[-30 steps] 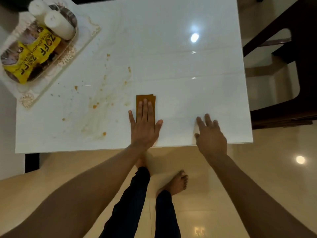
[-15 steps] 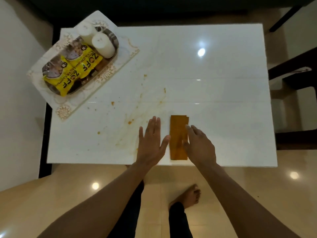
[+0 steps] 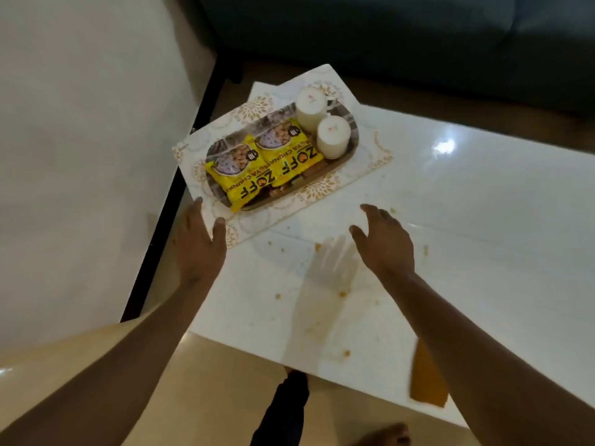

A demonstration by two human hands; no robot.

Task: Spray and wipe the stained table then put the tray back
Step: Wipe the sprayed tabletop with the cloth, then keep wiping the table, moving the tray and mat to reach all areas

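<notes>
A white glossy table (image 3: 483,220) carries orange-brown stain spots (image 3: 342,294) across its near left part. At its far left corner a metal tray (image 3: 352,141) lies on a patterned placemat (image 3: 370,162), holding two yellow snack packets (image 3: 257,169) and two white cups (image 3: 331,136). My left hand (image 3: 199,243) is open, its fingertips at the placemat's near left edge. My right hand (image 3: 384,243) hovers open above the table, just short of the placemat. A folded brown cloth (image 3: 426,381) lies at the near table edge, partly under my right forearm.
A dark sofa (image 3: 386,33) stands beyond the table. A pale wall or panel (image 3: 80,156) runs along the left, with a black table leg (image 3: 161,236) beside it. Beige floor and my legs show below the near edge.
Both hands left the brown cloth and moved up toward the tray at the far left. The view swung left and closer, so the tray now sits in the middle.
</notes>
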